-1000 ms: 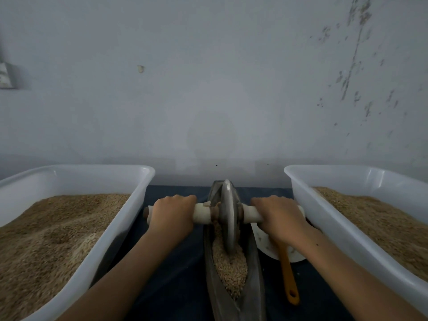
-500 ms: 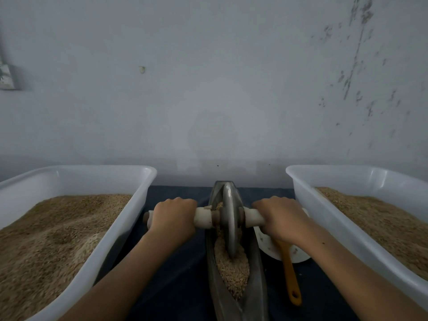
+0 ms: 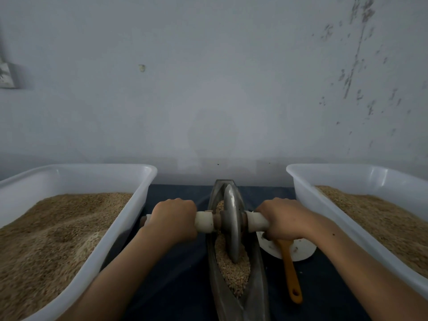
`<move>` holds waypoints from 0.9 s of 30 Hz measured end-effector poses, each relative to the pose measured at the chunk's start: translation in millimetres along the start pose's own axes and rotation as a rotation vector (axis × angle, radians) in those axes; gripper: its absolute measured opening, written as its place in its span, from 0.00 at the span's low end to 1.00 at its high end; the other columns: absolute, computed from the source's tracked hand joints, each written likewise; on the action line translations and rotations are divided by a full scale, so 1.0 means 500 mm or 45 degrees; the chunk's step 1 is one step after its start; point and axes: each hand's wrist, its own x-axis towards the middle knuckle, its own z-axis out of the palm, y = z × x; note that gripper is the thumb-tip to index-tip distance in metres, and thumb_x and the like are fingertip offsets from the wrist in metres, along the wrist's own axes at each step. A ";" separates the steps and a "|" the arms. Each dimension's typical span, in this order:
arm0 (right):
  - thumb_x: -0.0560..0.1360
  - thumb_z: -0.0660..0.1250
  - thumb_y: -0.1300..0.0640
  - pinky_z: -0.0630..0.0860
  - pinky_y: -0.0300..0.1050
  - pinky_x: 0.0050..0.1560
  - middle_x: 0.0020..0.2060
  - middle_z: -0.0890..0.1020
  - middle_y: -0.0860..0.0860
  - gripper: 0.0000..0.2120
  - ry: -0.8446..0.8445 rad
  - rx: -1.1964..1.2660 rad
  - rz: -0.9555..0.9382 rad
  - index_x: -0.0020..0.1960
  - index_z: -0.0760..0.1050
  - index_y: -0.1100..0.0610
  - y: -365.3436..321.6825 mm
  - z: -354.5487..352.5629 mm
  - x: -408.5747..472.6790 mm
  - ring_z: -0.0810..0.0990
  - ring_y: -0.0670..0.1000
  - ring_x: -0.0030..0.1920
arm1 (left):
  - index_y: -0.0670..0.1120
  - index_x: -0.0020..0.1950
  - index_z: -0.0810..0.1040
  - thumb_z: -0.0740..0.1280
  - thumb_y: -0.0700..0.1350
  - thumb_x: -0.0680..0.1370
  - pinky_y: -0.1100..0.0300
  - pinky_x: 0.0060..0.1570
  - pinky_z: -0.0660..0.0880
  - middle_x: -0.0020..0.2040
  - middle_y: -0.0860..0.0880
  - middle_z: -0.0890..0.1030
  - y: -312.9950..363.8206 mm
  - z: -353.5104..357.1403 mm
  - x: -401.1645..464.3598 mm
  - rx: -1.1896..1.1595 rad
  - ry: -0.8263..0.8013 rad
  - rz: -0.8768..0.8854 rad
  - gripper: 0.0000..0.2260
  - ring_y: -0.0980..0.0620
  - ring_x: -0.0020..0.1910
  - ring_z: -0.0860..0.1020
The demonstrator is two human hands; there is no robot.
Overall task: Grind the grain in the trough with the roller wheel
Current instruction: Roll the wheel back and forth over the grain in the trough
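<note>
A: Checking clearance: roller wheel (image 3: 231, 224) stands upright in the narrow trough (image 3: 256, 290), toward its far half; grain (image 3: 234, 272) lies beneath and in front of it. White tubs (image 3: 129, 218) (image 3: 308, 205) flank both handle ends closely.

B: Grip state?

A: Left hand (image 3: 173, 220) and right hand (image 3: 281, 218) each wrap curled fingers fully around the white axle handle (image 3: 203, 221).

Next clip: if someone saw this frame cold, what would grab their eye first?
Dead centre, a metal roller wheel stands on edge in a narrow boat-shaped trough of grain, the left hand and right hand gripping its white axle handles on either side. Flanking it, two big white tubs of grain, left tub and right tub. An orange-handled tool lies under the right wrist.
</note>
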 end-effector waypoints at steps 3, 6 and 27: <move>0.73 0.68 0.54 0.67 0.42 0.39 0.45 0.79 0.49 0.10 0.110 -0.028 0.028 0.54 0.75 0.51 -0.005 0.006 0.003 0.78 0.50 0.45 | 0.50 0.57 0.74 0.67 0.50 0.74 0.59 0.46 0.71 0.50 0.50 0.79 0.004 0.007 0.003 -0.014 0.091 -0.029 0.13 0.52 0.48 0.77; 0.75 0.64 0.56 0.66 0.43 0.41 0.47 0.79 0.49 0.05 0.335 -0.038 0.076 0.51 0.71 0.49 -0.011 0.021 0.007 0.78 0.51 0.46 | 0.51 0.56 0.73 0.65 0.50 0.76 0.59 0.45 0.69 0.50 0.52 0.78 0.010 0.014 0.004 -0.035 0.248 -0.054 0.10 0.52 0.49 0.77; 0.75 0.63 0.57 0.65 0.44 0.41 0.46 0.80 0.49 0.06 0.449 -0.034 0.068 0.51 0.71 0.49 -0.008 0.032 0.010 0.78 0.52 0.47 | 0.50 0.56 0.72 0.64 0.50 0.77 0.59 0.44 0.68 0.51 0.51 0.78 0.014 0.006 -0.002 -0.005 0.240 -0.070 0.09 0.51 0.49 0.77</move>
